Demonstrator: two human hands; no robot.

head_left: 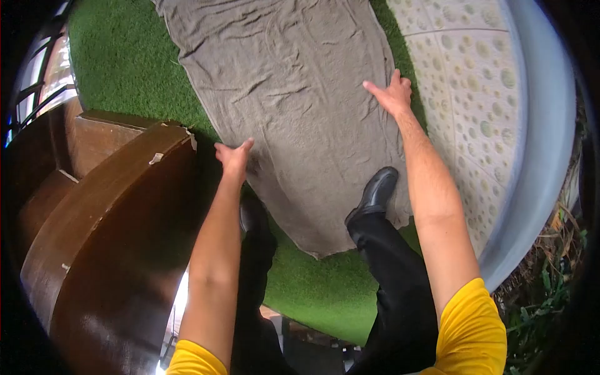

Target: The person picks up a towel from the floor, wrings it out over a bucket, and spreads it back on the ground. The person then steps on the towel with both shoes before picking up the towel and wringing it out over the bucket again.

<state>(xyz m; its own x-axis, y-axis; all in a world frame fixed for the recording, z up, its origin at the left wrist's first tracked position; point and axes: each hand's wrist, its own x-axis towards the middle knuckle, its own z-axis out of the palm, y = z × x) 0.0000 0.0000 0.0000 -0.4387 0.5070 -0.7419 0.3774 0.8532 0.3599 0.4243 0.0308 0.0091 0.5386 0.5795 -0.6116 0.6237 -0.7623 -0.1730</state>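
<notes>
Between the left hand (232, 161) and the right hand (396, 100), both open with thumbs spread from fingers, a creased cloth (312, 137) lies on the turf (125, 69), where even outward pulls, with the right shoe (379, 189) off it, should smooth wrinkles best.

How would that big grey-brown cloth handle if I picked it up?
The cloth would probably be floppy, sagging between your hands, since it already lies in soft wrinkles. It looks thin, so likely light for its size. Lifting by the edges might leave the middle dragging on the green turf, as it's long enough to run out of view.
</notes>
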